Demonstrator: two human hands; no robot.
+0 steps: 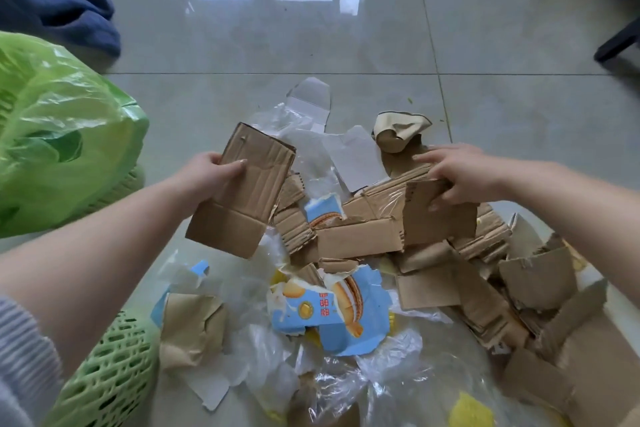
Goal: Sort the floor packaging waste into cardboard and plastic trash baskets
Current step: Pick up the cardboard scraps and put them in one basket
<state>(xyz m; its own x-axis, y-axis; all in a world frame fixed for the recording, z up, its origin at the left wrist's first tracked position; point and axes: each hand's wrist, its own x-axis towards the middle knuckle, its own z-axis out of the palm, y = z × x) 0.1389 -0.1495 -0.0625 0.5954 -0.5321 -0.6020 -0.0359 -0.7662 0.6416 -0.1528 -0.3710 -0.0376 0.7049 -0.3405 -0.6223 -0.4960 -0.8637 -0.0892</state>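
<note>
Your left hand [211, 173] sits left of centre in the frame, clasping a cardboard piece [242, 191] raised above the floor [485, 45], with the bag-lined basket [59, 135] at the left edge and a second basket [110, 374] at lower left. Your right hand [460, 173] lies right of centre, on the cardboard heap [433, 236] that runs toward the lower right. A torn printed carton [332, 312] lies at lower centre on plastic film [346, 388], and a crumpled paper cup [398, 132] stands just above the heap.

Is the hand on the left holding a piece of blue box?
No, the left hand is holding a plain brown cardboard piece, while the torn blue box lies on the floor.
</note>
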